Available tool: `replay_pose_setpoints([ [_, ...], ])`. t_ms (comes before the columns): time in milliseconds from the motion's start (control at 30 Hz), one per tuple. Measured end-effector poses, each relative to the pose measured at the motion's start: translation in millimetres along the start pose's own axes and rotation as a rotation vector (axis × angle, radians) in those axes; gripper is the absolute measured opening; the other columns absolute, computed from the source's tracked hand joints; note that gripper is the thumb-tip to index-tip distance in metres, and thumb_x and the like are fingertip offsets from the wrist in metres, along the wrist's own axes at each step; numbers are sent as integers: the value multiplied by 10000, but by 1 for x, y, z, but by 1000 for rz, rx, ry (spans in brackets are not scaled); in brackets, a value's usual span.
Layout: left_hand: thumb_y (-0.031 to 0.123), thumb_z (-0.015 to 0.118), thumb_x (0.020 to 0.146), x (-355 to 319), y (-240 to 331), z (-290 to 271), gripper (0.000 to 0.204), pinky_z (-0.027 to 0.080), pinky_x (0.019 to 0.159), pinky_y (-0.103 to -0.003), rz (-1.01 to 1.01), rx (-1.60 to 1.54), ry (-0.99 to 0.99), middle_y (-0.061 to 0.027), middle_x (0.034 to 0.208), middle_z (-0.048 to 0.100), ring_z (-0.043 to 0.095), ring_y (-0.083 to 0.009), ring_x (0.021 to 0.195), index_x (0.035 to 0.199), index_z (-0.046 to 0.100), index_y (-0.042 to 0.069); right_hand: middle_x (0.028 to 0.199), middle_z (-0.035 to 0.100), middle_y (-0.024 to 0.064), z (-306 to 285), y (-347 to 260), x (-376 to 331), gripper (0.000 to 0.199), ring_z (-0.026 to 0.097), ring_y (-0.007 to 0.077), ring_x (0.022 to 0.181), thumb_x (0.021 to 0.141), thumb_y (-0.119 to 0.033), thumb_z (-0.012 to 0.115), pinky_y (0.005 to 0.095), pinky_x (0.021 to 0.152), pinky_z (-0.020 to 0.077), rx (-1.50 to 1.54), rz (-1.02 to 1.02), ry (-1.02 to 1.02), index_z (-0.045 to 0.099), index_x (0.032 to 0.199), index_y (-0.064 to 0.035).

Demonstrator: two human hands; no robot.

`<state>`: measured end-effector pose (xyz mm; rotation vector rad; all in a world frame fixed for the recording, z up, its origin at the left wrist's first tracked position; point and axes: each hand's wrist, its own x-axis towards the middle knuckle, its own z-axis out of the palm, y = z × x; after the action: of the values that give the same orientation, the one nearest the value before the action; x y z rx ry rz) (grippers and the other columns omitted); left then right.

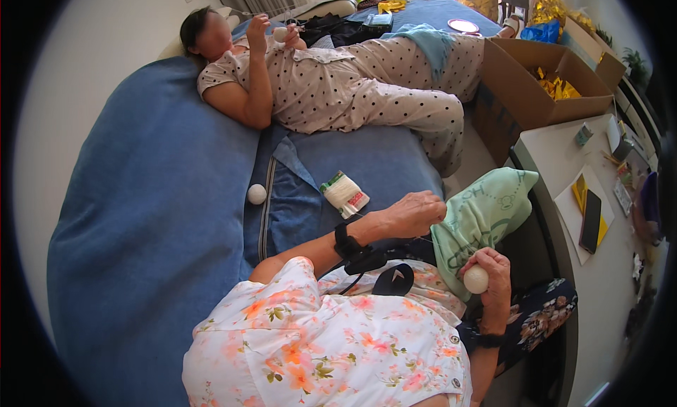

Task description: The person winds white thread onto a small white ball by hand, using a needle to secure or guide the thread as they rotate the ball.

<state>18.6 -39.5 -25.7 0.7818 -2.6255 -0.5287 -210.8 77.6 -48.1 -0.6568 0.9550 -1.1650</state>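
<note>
A small off-white ball (476,280) rests in the curled fingers of my right hand (492,266), over my lap. My left hand (417,214) is raised ahead and to the left of it, thumb and fingertips pinched together; what they hold is too small to make out. A faint thin line, perhaps thread, shows between the two hands. Beneath them, a light green printed cloth (486,213) covers my leg. Left of my left hand lies a white pack with green and red ends (345,195). A second off-white ball (257,194) sits farther left on the blue sofa (162,216).
Another person (317,82) in dotted clothes reclines across the far side, holding a similar ball (280,34). At right stands a cardboard box (536,96) with gold foil material (557,87). A white table (546,149) bears a dark phone (591,221) and small items.
</note>
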Motion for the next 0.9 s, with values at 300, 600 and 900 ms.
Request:
replay_pose_setpoints([
  [300,93,602,812,18,-2,13,73,454,781,-396,-106,-232,-63,-117,836,614,576,-306,867,842,606,26,648,602,85,-16,-4,4,175,610,179,561,853,-137,595,293,549,519,115,-1,60,574,752,5],
  [600,45,622,808,24,-13,12,119,496,681,-305,-229,-609,-88,-122,825,654,626,-170,743,892,625,-39,652,601,92,-18,-6,13,178,606,182,559,849,-138,602,298,551,517,103,30,84,567,750,7],
  [900,65,641,826,20,-33,24,196,480,758,-264,-373,-1044,-28,-39,853,633,564,-90,818,989,602,-36,659,597,102,-15,-16,24,185,599,194,557,839,-133,607,310,562,514,116,64,141,560,741,16],
])
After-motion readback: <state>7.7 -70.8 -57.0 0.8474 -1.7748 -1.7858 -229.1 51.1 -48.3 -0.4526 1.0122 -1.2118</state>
